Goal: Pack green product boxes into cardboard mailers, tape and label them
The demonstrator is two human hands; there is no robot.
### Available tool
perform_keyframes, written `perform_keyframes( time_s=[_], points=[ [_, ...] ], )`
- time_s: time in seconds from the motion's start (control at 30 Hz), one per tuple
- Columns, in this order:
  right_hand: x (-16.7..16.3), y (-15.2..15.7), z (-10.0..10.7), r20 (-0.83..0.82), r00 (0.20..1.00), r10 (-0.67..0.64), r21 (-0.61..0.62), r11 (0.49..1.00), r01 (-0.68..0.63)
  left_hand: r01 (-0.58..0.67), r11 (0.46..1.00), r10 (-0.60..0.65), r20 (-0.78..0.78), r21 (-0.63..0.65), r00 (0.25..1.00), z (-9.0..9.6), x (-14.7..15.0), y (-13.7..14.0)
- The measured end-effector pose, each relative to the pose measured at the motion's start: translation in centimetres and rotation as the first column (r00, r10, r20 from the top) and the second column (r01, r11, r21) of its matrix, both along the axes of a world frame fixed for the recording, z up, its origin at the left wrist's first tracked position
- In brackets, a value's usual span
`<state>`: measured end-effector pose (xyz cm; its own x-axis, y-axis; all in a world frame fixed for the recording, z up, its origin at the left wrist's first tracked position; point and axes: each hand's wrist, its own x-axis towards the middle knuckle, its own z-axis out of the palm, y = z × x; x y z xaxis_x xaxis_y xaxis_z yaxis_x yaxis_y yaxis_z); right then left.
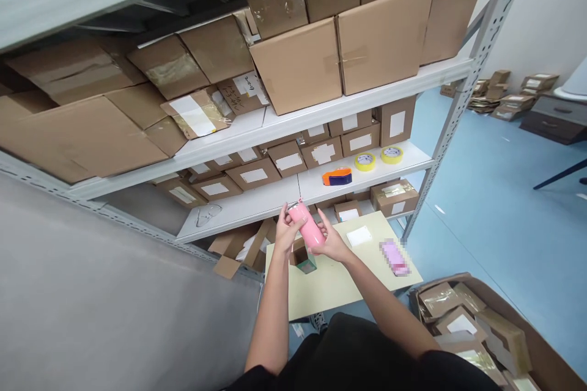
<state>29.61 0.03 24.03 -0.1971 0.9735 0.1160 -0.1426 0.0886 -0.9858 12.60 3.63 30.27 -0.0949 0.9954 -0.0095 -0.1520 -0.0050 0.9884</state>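
Both my hands hold a pink tumbler [308, 227], tilted, above a small pale-yellow table [339, 284]. My left hand [287, 231] is closed around its upper end near the lid, thumb lying along the side. Round the lower right side, my right hand [331, 240] grips near the base. Behind and below the tumbler stands a small green and brown box [306, 264] on the tabletop, its top partly hidden by my left hand and the tumbler. A stack of white paper [359, 236] lies to the right of my right hand. Farther right is a pixelated pink-purple item [394, 257].
A metal shelving rack [367, 90] full of cardboard boxes stands in front. On its middle shelf lie an orange and blue tape dispenser [337, 177] and yellow tape rolls [365, 162]. At lower right sits a large carton [518, 311] of packed boxes. A grey wall [114, 293] is at left.
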Motion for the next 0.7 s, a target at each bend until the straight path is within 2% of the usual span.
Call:
perform_keyframes(
  time_s=[0.1, 0.27, 0.43, 0.57, 0.7],
  points=[
    [-0.4, 0.3, -0.4, -0.064, 0.996, 0.07, -0.012, 0.997, -0.071, 0.015, 0.999, -0.015, -0.001, -0.038, 1.0, -0.1, -0.7, 0.5],
    [-0.7, 0.8, -0.7, 0.001, 1.0, -0.03, -0.024, 0.999, 0.03, 0.018, 0.999, -0.018, -0.006, 0.027, 1.0, -0.3, -0.6, 1.1],
    [-1.4, 1.7, -1.5, 0.022, 0.999, 0.026, -0.056, 0.998, -0.024, 0.015, 1.0, -0.015, 0.05, 0.002, 0.999, -1.2, -0.9, 1.5],
    [-2.6, 2.6, -2.5, 0.022, 1.0, 0.006, -0.106, 0.994, -0.004, 0.029, 0.999, -0.028, 0.051, -0.019, 0.998, -1.8, -2.9, 1.6],
    [-4.3, 2.8, -3.3, 0.077, 0.997, 0.025, -0.134, 0.991, -0.015, -0.051, 0.991, 0.047, -0.036, -0.121, 0.998, -1.9, -5.6, 1.6]
  ],
)
